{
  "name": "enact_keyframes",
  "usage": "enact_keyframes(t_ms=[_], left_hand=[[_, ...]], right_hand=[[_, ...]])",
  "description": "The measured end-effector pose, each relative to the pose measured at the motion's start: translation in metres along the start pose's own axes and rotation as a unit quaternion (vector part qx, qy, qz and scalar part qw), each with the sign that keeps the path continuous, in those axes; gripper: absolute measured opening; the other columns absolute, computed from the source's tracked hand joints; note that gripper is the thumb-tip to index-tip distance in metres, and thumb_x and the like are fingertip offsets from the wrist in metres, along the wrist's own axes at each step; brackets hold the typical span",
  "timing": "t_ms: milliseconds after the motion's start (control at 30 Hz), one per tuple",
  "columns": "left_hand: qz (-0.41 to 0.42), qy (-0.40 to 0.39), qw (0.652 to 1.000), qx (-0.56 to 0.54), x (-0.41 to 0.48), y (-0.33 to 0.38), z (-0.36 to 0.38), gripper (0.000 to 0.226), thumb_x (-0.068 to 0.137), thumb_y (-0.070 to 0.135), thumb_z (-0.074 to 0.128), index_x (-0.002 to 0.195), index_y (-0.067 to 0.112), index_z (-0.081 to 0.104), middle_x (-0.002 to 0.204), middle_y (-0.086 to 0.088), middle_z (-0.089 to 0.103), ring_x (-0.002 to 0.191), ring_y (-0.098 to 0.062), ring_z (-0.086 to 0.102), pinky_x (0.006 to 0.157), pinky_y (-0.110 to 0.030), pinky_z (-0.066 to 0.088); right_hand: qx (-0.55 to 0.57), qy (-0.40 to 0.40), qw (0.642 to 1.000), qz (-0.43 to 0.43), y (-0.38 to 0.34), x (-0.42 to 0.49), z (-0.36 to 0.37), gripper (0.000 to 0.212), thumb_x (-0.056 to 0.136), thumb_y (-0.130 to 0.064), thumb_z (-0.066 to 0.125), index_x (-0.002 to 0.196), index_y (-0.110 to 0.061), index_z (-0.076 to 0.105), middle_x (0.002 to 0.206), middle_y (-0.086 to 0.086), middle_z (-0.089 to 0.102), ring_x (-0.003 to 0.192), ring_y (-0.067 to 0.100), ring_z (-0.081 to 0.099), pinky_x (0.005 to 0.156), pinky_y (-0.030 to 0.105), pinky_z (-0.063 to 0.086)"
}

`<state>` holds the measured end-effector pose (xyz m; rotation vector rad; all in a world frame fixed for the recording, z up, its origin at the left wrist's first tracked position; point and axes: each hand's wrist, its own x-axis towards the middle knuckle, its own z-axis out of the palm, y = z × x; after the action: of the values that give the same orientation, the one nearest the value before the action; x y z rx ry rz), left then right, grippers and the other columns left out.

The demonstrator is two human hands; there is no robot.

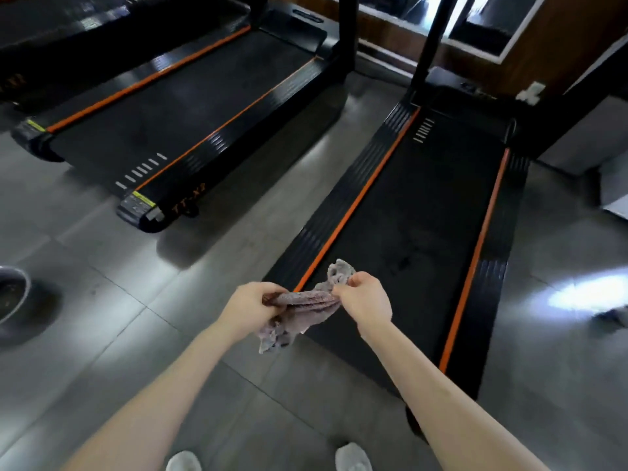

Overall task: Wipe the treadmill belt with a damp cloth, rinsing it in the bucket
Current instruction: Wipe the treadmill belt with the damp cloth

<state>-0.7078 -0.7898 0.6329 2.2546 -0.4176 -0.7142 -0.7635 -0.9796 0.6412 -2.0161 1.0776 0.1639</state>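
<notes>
A greyish-pink cloth (302, 307) is stretched between both hands above the near left corner of the treadmill. My left hand (249, 305) grips its left end, and a loose tail hangs down below that hand. My right hand (363, 299) pinches the right end, with a bunched corner sticking up above the fingers. The black treadmill belt (418, 215), edged by orange stripes, runs away from me on the right. It shows faint smudges near the middle. A grey bucket (12, 294) sits at the far left edge of the floor, only partly in view.
A second treadmill (176, 110) lies to the left, at an angle. Grey floor tiles (210, 246) separate the two machines. Black uprights (428, 39) rise at the belt's far end. My light shoes (351, 458) stand on the tiles at the bottom.
</notes>
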Motion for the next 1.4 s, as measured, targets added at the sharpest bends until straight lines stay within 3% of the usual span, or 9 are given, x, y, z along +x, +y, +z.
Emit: enact_keyframes(t_ms=[167,400,567,700,900,1033,1133,1233,1400], left_hand=[[-0.028,0.02,0.999,-0.036,-0.003,0.051,0.088,0.021,0.078,0.011,0.073,0.098,0.014,0.07,0.09,0.004,0.066,0.088,-0.01,0.06,0.072,-0.013,0.04],[-0.152,0.017,0.963,-0.223,-0.049,0.094,0.178,0.013,0.093,0.022,0.06,0.08,0.021,0.064,0.078,0.004,0.066,0.073,-0.01,0.062,0.063,-0.022,0.052],[-0.164,0.053,0.944,-0.283,-0.083,0.117,0.24,0.021,0.098,0.018,0.05,0.093,0.035,0.063,0.097,0.002,0.069,0.086,-0.017,0.065,0.079,-0.035,0.054],[-0.106,0.043,0.967,-0.227,-0.102,0.142,0.282,0.033,0.096,0.015,0.052,0.081,0.041,0.065,0.084,0.022,0.07,0.079,0.007,0.063,0.071,-0.014,0.05],[-0.047,-0.031,0.986,-0.159,-0.098,0.198,0.309,0.03,0.093,0.007,0.052,0.085,0.034,0.062,0.084,0.019,0.065,0.077,0.013,0.056,0.075,-0.009,0.042],[-0.039,-0.062,0.986,-0.149,-0.07,0.234,0.325,0.028,0.091,0.004,0.052,0.085,0.029,0.063,0.086,0.014,0.064,0.081,0.006,0.057,0.077,-0.011,0.042],[-0.063,-0.039,0.989,-0.128,-0.034,0.255,0.345,0.023,0.094,0.007,0.05,0.087,0.026,0.061,0.087,0.013,0.063,0.085,0.001,0.057,0.078,-0.01,0.041],[-0.124,0.045,0.989,-0.068,0.006,0.267,0.374,0.016,0.098,0.015,0.048,0.091,0.026,0.057,0.095,0.008,0.064,0.094,-0.012,0.058,0.086,-0.027,0.043],[-0.161,0.104,0.97,-0.151,0.065,0.286,0.435,0.022,0.093,0.002,0.047,0.096,0.018,0.062,0.096,-0.004,0.065,0.091,-0.022,0.06,0.083,-0.034,0.046]], right_hand=[[-0.101,-0.058,0.972,-0.202,0.081,0.039,-0.084,0.014,0.077,-0.025,0.07,0.069,-0.016,0.064,0.117,-0.014,0.054,0.11,0.016,0.052,0.089,0.034,0.044],[0.05,-0.183,0.964,-0.188,0.166,0.058,-0.165,0.015,0.08,-0.014,0.065,0.075,-0.007,0.052,0.074,0.009,0.054,0.066,0.016,0.051,0.061,0.031,0.039],[-0.141,-0.232,0.937,-0.222,0.226,0.046,-0.192,0.029,0.076,-0.011,0.064,0.094,-0.016,0.042,0.072,0.0,0.055,0.062,0.017,0.048,0.059,0.034,0.04],[-0.319,-0.154,0.86,-0.367,0.262,0.035,-0.205,0.055,0.081,-0.03,0.065,0.131,-0.034,0.041,0.107,-0.005,0.067,0.099,0.016,0.062,0.108,0.044,0.031],[-0.177,-0.397,0.814,-0.385,0.261,0.048,-0.235,0.057,0.082,-0.012,0.065,0.131,-0.037,0.05,0.152,-0.007,0.032,0.143,0.009,0.018,0.117,0.053,0.008],[-0.192,-0.463,0.768,-0.398,0.264,0.097,-0.255,0.02,0.079,-0.015,0.071,0.085,-0.03,0.059,0.144,-0.009,0.042,0.141,0.002,0.019,0.117,0.036,0.011],[-0.175,-0.479,0.768,-0.388,0.272,0.147,-0.275,0.027,0.08,-0.011,0.065,0.068,-0.029,0.048,0.094,-0.01,0.062,0.099,0.007,0.056,0.09,0.029,0.04],[-0.187,-0.411,0.799,-0.398,0.28,0.206,-0.293,0.023,0.087,-0.014,0.056,0.075,-0.025,0.04,0.065,-0.009,0.045,0.058,0.008,0.041,0.062,0.028,0.037],[-0.346,-0.469,0.698,-0.417,0.293,0.291,-0.312,0.047,0.079,-0.048,0.068,0.12,-0.03,0.055,0.095,-0.01,0.061,0.09,0.01,0.057,0.078,0.028,0.045]])
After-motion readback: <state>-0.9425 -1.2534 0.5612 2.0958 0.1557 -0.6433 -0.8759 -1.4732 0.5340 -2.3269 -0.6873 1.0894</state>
